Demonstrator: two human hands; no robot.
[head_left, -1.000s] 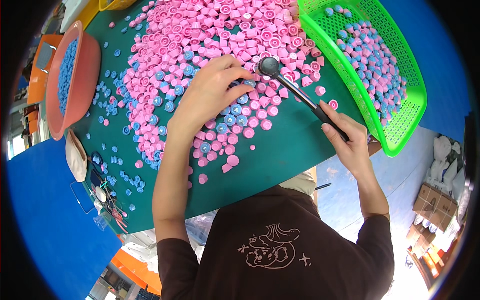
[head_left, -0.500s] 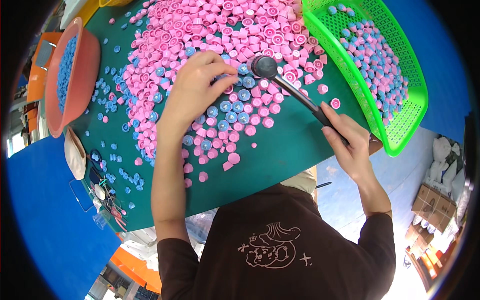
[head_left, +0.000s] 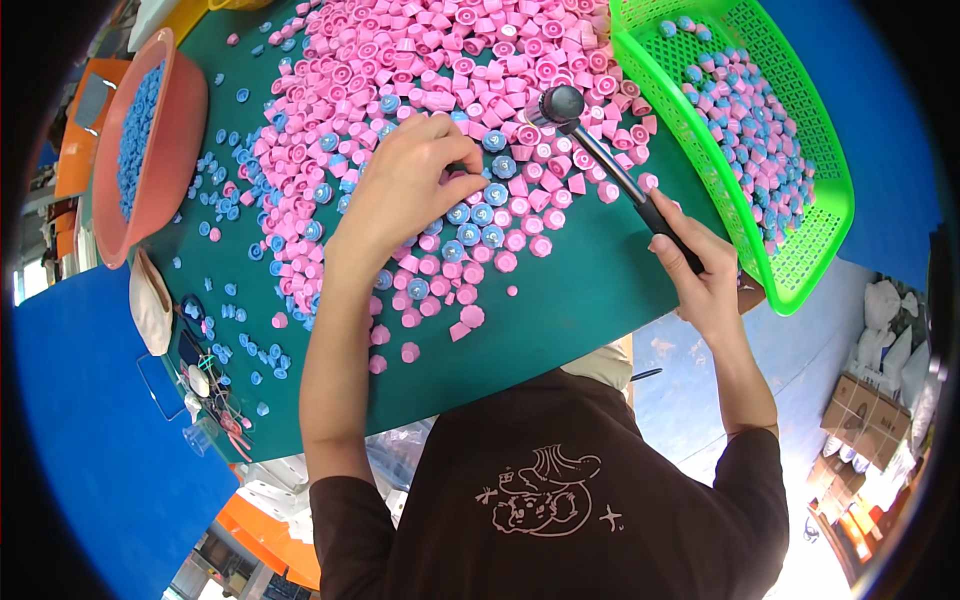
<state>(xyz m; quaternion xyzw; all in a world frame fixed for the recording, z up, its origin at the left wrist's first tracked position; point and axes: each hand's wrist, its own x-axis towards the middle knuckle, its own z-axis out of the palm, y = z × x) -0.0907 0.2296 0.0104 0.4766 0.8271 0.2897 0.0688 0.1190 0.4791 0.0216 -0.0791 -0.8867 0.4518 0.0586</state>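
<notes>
Tub (head_left: 182, 150): orange-pink, far left, holding blue pieces (head_left: 138, 140). Left hand (head_left: 415, 172): curled, beside blue caps (head_left: 468, 235) among pink cups (head_left: 425, 62); any grip hidden. Hammer (head_left: 616, 170): gripped near handle's end by right hand (head_left: 703, 268); advisably, level strokes, fingertips clear of its head. Basket (head_left: 785, 291): green, far right, holding pink-and-blue pieces (head_left: 752, 150).

A mallet (head_left: 610, 167) with a dark round head, metallic shaft and black grip slants, head foremost, beside a sprawl of small parts. Pink cup-shaped pieces (head_left: 400, 60) lie heaped beyond the mallet and to its left, tumbled every way. Blue scalloped pieces (head_left: 482, 214) with shiny centres cluster just left of the mallet, facing up among the pink.
</notes>
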